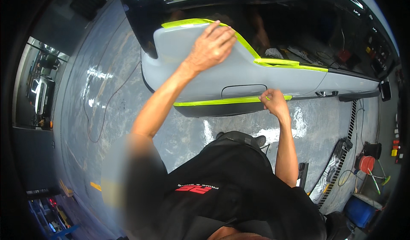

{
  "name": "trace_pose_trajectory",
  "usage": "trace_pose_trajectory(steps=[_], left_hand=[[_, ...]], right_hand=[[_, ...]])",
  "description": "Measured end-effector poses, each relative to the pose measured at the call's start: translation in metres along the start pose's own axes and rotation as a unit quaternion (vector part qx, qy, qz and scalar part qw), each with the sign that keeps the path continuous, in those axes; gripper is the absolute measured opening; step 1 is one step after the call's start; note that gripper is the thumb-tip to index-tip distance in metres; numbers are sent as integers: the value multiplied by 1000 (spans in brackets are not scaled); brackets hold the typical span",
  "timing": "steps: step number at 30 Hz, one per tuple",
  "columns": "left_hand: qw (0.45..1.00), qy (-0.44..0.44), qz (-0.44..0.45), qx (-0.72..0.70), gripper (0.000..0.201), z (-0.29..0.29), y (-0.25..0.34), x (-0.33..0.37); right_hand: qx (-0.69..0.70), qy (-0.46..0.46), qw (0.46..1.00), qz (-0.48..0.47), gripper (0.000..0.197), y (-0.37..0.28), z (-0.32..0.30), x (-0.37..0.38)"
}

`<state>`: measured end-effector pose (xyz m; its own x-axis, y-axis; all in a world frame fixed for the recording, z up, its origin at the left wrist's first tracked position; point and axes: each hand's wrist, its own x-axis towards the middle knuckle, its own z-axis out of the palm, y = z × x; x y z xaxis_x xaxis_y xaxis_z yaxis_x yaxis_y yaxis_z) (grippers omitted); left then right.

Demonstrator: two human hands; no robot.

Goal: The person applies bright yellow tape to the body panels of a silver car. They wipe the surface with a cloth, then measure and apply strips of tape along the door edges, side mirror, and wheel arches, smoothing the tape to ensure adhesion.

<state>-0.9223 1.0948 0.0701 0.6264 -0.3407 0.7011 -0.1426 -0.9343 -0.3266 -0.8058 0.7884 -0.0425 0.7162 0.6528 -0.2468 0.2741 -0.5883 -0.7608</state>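
A light grey car body panel (pixel 183 71) stretches in front of me, edged with strips of yellow-green masking tape. My left hand (pixel 211 45) is at the upper tape strip (pixel 185 23), where the panel meets the dark glass; its fingers are bent and close together, fingertips touching the tape edge. What they may hold is hidden behind the hand. Lower down, my right hand (pixel 275 102) pinches at the lower tape strip (pixel 218 102), near its right end and below a rectangular flap (pixel 244 91). Another tape piece (pixel 294 64) runs along the lower window edge to the right.
The dark window (pixel 299 30) reflects the room. A black lower trim (pixel 213 110) borders the panel. On the grey floor (pixel 106 103) lies a thin cable. To the right are a floor drain grate (pixel 337 167), a red reel-like object (pixel 366 164) and a blue bin (pixel 358 212).
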Motion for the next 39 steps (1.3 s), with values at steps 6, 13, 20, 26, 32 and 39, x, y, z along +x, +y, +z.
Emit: trace_pose_trajectory(steps=[6,13,20,26,32,39], left_hand=[[993,103,-11,60,33,-27,-32,-1],[990,129,-46,24,31,-23,-43,10],[989,129,-75,-4,25,-21,-42,19],[983,139,-119,-25,24,-22,-35,21],[965,182,-178,-60,23,-19,-31,30],[968,196,-112,-114,28,-21,-52,6]], right_hand=[[61,55,997,-2,26,-10,12,-6],[150,402,839,-334,71,-151,18,11],[112,418,774,-462,80,-197,34,71],[110,434,785,-428,79,-203,38,78],[202,375,823,-375,67,-224,27,68],[192,413,808,-375,72,-229,38,69]])
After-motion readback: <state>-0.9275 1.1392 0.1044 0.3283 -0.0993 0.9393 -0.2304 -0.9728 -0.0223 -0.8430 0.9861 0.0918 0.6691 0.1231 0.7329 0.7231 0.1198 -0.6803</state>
